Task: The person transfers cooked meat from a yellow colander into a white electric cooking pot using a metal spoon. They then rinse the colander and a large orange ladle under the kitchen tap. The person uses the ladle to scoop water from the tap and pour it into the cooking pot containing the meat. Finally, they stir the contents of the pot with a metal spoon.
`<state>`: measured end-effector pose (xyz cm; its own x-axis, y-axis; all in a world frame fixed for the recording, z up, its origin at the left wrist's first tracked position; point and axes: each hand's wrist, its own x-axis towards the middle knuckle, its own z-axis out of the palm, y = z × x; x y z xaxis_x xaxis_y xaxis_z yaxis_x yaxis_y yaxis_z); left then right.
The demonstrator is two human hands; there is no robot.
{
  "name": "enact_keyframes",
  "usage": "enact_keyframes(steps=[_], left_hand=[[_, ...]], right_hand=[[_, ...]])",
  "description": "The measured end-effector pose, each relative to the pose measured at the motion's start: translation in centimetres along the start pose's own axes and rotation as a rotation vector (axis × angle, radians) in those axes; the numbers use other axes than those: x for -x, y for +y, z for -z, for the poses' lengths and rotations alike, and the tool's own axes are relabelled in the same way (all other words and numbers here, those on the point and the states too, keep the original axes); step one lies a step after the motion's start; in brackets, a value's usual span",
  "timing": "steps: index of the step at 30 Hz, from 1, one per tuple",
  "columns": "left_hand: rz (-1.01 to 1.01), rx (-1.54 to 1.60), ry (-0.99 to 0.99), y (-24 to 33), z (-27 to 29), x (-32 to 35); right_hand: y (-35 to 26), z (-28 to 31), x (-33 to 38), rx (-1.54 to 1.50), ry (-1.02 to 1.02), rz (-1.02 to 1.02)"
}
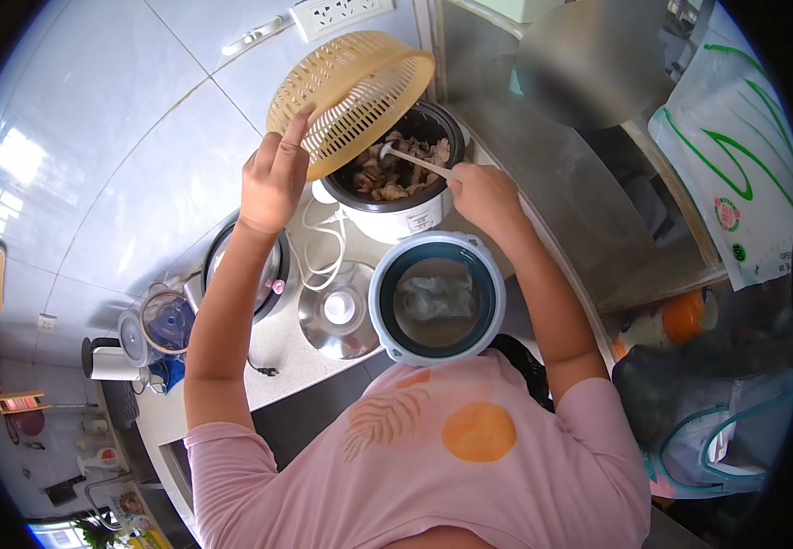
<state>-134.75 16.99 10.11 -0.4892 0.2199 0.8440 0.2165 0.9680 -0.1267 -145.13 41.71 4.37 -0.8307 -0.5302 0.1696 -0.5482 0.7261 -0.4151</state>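
Observation:
My left hand [273, 178] grips the rim of a yellow slotted colander [360, 119], tilted on its side over the far left edge of a white rice cooker [392, 224]. My right hand [490, 197] is closed on the pale handle of a spoon [426, 165]. The spoon's head rests among cooked-looking chunks of meat [401, 190] in the cooker's dark inner pot. The colander hides part of the pot's far left side. Close to my body, in front of the cooker, stands a light blue basin [380, 297] with a dark inside, holding cloudy liquid and a clear plastic piece.
A metal lid with a white knob [318, 331] lies left of the basin, beside a white cord [334, 252]. Further left are a round dark-rimmed appliance [273, 291], a glass jug [166, 320] and a loose black plug [268, 371]. A plastic bag [735, 165] hangs at the right.

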Motion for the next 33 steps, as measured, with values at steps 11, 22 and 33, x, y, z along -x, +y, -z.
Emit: enact_keyframes(steps=[11, 22, 33], left_hand=[[0.180, 0.034, 0.033, -0.6, 0.1, 1.3], [0.562, 0.184, 0.166, 1.0, -0.1, 1.4], [1.284, 0.803, 0.091, 7.6, 6.8, 7.1]], right_hand=[[2.4, 0.8, 3.8, -0.421, 0.167, -0.026], [2.7, 1.3, 5.7, -0.954, 0.192, -0.059], [-0.2, 5.9, 12.8, -0.924, -0.249, -0.008]])
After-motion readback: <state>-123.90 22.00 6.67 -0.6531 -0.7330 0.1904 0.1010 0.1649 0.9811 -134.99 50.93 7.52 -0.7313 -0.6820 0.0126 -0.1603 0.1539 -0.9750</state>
